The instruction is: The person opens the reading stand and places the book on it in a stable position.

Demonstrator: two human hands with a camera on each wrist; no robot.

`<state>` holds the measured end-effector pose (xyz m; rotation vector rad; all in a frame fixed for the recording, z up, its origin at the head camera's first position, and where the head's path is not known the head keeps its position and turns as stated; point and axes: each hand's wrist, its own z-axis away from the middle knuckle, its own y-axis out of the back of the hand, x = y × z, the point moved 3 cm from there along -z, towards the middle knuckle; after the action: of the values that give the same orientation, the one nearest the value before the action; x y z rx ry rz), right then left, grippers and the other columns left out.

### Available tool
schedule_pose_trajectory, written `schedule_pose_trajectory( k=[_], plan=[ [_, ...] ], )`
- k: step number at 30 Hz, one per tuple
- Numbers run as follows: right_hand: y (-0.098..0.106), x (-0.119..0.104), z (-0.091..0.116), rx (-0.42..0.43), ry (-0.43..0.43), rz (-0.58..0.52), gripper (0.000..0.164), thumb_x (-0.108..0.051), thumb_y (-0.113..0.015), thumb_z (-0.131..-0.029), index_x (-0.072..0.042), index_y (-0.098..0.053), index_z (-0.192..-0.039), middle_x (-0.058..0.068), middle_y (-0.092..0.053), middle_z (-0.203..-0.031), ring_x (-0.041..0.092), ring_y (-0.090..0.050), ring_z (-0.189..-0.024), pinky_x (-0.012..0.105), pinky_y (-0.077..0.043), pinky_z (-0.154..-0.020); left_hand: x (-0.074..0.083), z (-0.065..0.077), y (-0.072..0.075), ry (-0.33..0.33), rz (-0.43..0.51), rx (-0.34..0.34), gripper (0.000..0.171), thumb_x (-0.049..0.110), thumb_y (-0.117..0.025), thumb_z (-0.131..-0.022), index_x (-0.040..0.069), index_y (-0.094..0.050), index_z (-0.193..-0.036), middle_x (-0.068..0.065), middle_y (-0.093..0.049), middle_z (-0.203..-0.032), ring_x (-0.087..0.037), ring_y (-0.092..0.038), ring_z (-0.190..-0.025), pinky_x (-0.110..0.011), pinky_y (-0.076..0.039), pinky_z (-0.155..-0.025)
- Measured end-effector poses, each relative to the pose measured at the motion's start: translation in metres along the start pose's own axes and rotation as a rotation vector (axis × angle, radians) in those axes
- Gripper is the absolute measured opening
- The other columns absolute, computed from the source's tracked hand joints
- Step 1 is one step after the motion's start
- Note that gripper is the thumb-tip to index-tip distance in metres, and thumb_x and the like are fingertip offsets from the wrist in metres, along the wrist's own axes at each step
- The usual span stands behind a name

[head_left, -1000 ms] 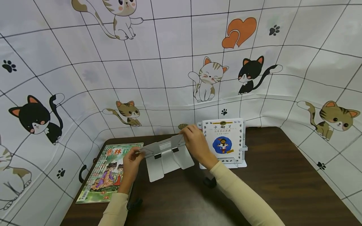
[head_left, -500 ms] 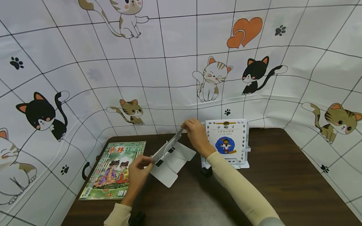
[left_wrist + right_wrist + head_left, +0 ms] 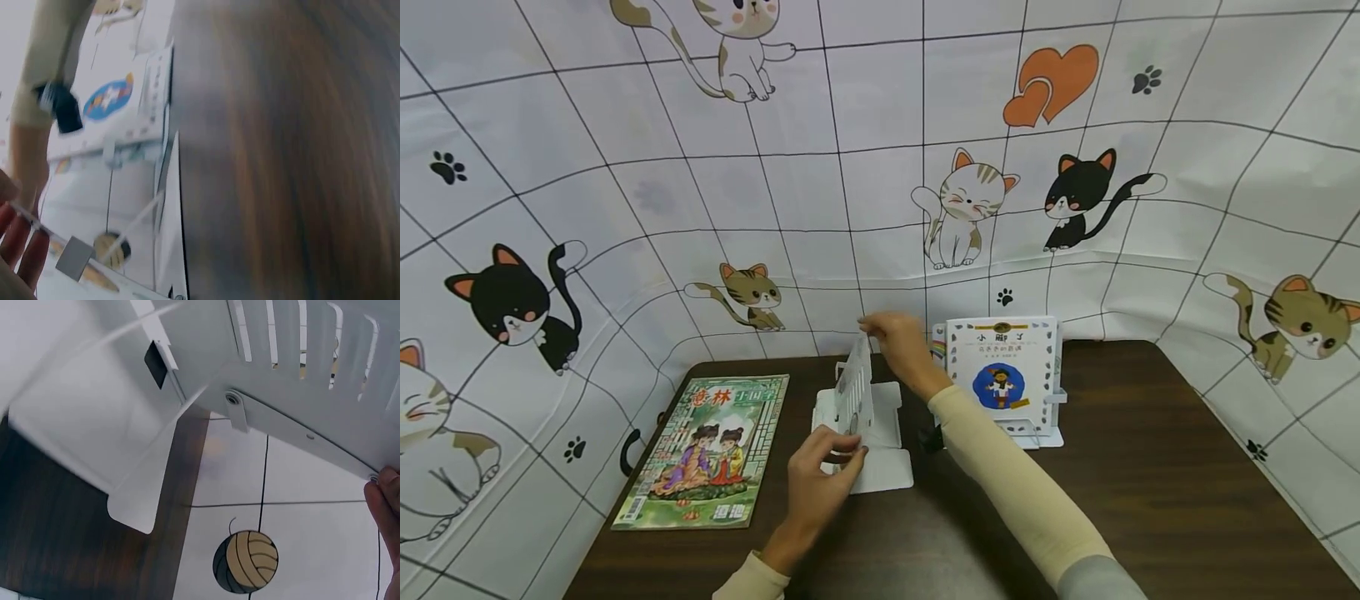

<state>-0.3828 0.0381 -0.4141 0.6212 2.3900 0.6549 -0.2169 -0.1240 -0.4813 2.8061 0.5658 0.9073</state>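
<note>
A white metal book stand [image 3: 880,471] stands mid-table with its slotted back panel [image 3: 306,375] raised, seen nearly edge-on in the head view. My right hand [image 3: 901,346] pinches the panel's far top corner; in the right wrist view its fingertips [image 3: 382,494] hold that corner. Lower and nearer, my left hand [image 3: 823,471] has thumb and fingers at the panel's near edge. The left wrist view has these fingers [image 3: 28,240] around a thin edge of the stand. Flat base plates [image 3: 134,481] spread out under the panel, close over the table.
To the right, a white picture book [image 3: 1000,385] with a blue oval leans on a second stand [image 3: 1045,437]. A magazine [image 3: 711,467] lies flat at the left. Behind the brown table [image 3: 1150,467] hangs a cat-patterned sheet [image 3: 865,192].
Both hands have turned the book stand from facing me to edge-on and lowered it toward the table. My left hand has moved right and nearer, my right hand slightly left.
</note>
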Motion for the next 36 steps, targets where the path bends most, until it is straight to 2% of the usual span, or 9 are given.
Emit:
schedule_pose_trajectory(
  k=[3, 6, 12, 15, 19, 23, 26, 30, 36],
  plan=[
    [-0.006, -0.002, -0.002, -0.051, -0.009, -0.018, 0.028, 0.007, -0.063, -0.103, -0.001, -0.076, -0.127, 0.013, -0.081, -0.113, 0.026, -0.08, -0.097, 0.037, -0.065, -0.084, 0.008, 0.001, -0.015, 0.004, -0.013, 0.011, 0.025, -0.012, -0.088, -0.076, 0.005, -0.079, -0.091, -0.007, -0.07, -0.083, -0.019, -0.073, -0.068, -0.024, -0.061, -0.06],
    [-0.009, -0.003, -0.003, -0.068, -0.023, -0.034, 0.03, 0.004, -0.062, -0.104, -0.002, -0.074, -0.131, 0.013, -0.081, -0.115, 0.027, -0.08, -0.099, 0.038, -0.065, -0.084, 0.012, 0.002, -0.026, 0.028, -0.029, 0.02, 0.023, -0.008, -0.089, -0.078, 0.007, -0.08, -0.092, -0.005, -0.068, -0.081, -0.018, -0.073, -0.069, -0.021, -0.061, -0.062],
    [-0.011, -0.005, -0.004, -0.087, -0.035, -0.05, 0.031, 0.002, -0.06, -0.106, -0.003, -0.073, -0.134, 0.012, -0.081, -0.117, 0.028, -0.079, -0.106, 0.038, -0.064, -0.09, 0.016, 0.002, -0.032, 0.064, -0.055, 0.027, 0.022, -0.004, -0.09, -0.079, 0.009, -0.08, -0.094, -0.004, -0.066, -0.081, -0.017, -0.072, -0.069, -0.019, -0.06, -0.063],
    [-0.009, -0.005, -0.005, -0.104, -0.025, -0.036, 0.031, 0.001, -0.059, -0.107, -0.003, -0.072, -0.135, 0.012, -0.081, -0.117, 0.028, -0.079, -0.104, 0.038, -0.064, -0.089, 0.014, 0.002, -0.031, 0.062, -0.05, -0.001, 0.023, -0.004, -0.09, -0.08, 0.008, -0.079, -0.097, -0.004, -0.066, -0.084, -0.016, -0.072, -0.069, -0.02, -0.06, -0.064],
    [-0.005, -0.007, -0.005, -0.139, 0.003, -0.01, 0.031, 0.001, -0.058, -0.107, -0.002, -0.072, -0.135, 0.014, -0.078, -0.125, 0.028, -0.079, -0.104, 0.038, -0.065, -0.083, 0.009, -0.001, -0.026, 0.079, -0.025, -0.094, 0.023, -0.002, -0.088, -0.085, 0.01, -0.078, -0.101, -0.002, -0.069, -0.091, -0.013, -0.072, -0.076, -0.021, -0.061, -0.067],
    [0.002, -0.007, 0.002, -0.157, -0.031, -0.024, 0.03, 0.001, -0.059, -0.107, -0.003, -0.071, -0.134, 0.014, -0.074, -0.135, 0.027, -0.078, -0.109, 0.038, -0.064, -0.085, 0.0, -0.007, -0.018, 0.094, -0.02, -0.165, 0.021, -0.001, -0.084, -0.089, 0.01, -0.075, -0.104, 0.001, -0.071, -0.094, -0.01, -0.071, -0.08, -0.024, -0.061, -0.069],
    [0.014, -0.007, 0.011, -0.116, -0.063, -0.035, 0.024, -0.002, -0.064, -0.106, -0.002, -0.074, -0.127, 0.014, -0.077, -0.126, 0.027, -0.078, -0.109, 0.038, -0.064, -0.091, -0.006, -0.016, -0.011, 0.126, -0.028, -0.168, 0.019, -0.001, -0.083, -0.09, 0.01, -0.071, -0.1, 0.002, -0.072, -0.091, -0.009, -0.069, -0.078, -0.028, -0.061, -0.068],
    [0.034, -0.012, 0.024, -0.053, -0.1, -0.043, 0.014, -0.008, -0.069, -0.104, -0.003, -0.077, -0.115, 0.012, -0.08, -0.111, 0.027, -0.078, -0.101, 0.04, -0.064, -0.089, -0.017, -0.034, -0.002, 0.207, -0.028, -0.159, 0.014, 0.005, -0.083, -0.092, 0.012, -0.071, -0.095, 0.001, -0.073, -0.088, -0.011, -0.069, -0.078, -0.03, -0.062, -0.068],
    [0.06, -0.021, 0.051, -0.054, -0.161, -0.089, 0.014, -0.014, -0.07, -0.104, -0.005, -0.079, -0.112, 0.008, -0.081, -0.105, 0.02, -0.075, -0.086, 0.036, -0.062, -0.077, -0.039, -0.061, 0.005, 0.378, 0.042, -0.152, 0.006, 0.019, -0.084, -0.094, 0.015, -0.08, -0.097, -0.003, -0.076, -0.09, -0.016, -0.069, -0.079, -0.025, -0.055, -0.069]
  ],
)
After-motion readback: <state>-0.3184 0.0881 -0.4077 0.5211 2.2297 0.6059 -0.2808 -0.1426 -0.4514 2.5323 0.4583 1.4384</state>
